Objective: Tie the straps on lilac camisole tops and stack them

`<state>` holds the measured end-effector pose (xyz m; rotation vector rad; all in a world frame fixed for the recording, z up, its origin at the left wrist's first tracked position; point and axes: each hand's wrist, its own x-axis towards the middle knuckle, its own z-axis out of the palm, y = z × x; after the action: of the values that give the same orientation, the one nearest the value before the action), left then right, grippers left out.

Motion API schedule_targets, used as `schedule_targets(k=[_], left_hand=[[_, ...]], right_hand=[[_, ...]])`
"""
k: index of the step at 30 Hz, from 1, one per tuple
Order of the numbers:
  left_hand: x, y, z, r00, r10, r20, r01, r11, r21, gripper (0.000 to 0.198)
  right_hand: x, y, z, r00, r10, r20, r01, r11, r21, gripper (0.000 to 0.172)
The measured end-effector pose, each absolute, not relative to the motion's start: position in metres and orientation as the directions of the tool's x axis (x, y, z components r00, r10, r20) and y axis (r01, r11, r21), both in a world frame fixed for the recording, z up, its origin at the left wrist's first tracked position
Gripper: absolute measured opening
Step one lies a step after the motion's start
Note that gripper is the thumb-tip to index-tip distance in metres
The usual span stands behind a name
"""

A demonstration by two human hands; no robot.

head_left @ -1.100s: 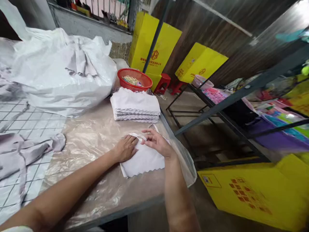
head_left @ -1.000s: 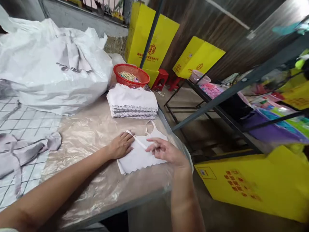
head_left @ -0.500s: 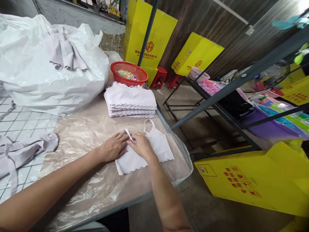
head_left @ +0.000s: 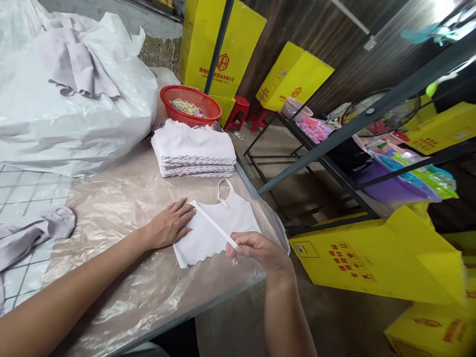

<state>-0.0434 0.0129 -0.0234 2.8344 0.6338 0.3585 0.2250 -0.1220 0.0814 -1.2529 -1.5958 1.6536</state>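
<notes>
A pale camisole top (head_left: 208, 240) with a wavy hem lies flat on the plastic-covered table (head_left: 122, 213). My left hand (head_left: 169, 225) rests flat on the top's left edge, fingers spread. Between the thumb and fingers of my right hand (head_left: 256, 248) is the end of the thin shoulder strap (head_left: 213, 224), drawn straight across the front of the top toward its lower right. The other strap (head_left: 222, 193) forms a loose loop at the upper right. Just beyond lies a neat stack of similar pale tops (head_left: 197, 148).
Behind the stack stands a red basket (head_left: 189, 106) with small items. A big white plastic bag (head_left: 111, 119) fills the back left, and a loose pale garment (head_left: 37, 230) lies at left. Right of the table are a metal frame (head_left: 316, 153) and yellow boxes (head_left: 379, 258).
My right hand has moved from beside the left hand toward the lower right, pulling the strap out straight. My left hand stays on the top. The view has shifted slightly.
</notes>
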Motion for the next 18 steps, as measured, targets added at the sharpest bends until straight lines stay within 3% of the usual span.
schedule_targets(k=[3,6,10,13,16,18], left_hand=[[-0.044,0.013,-0.022,0.876,0.445,0.186,0.387,-0.879,0.280,0.054],[-0.045,0.015,-0.024,0.872,0.443,0.209,0.368,-0.874,0.317,0.053],[-0.046,0.019,-0.028,0.860,0.444,0.252,0.347,-0.870,0.349,0.050],[-0.046,0.018,-0.021,0.846,0.452,0.283,0.333,-0.862,0.382,0.044],[-0.044,0.014,-0.005,0.764,0.550,0.339,0.353,-0.795,0.493,0.032],[-0.040,0.014,0.007,0.665,0.665,0.340,0.361,-0.684,0.634,0.028]], right_hand=[[0.229,-0.132,0.077,-0.502,0.850,-0.160,0.133,-0.106,-0.985,0.032],[0.227,-0.127,0.070,-0.432,0.898,-0.076,0.069,-0.051,-0.996,0.033],[0.218,-0.092,0.063,-0.206,0.969,-0.139,0.026,-0.137,-0.990,0.036],[0.208,-0.053,0.066,-0.165,0.971,-0.174,-0.006,-0.177,-0.984,0.039],[0.195,-0.019,0.069,-0.168,0.970,-0.174,0.027,-0.172,-0.985,0.038],[0.186,-0.003,0.068,-0.153,0.976,-0.156,0.018,-0.155,-0.988,0.037]])
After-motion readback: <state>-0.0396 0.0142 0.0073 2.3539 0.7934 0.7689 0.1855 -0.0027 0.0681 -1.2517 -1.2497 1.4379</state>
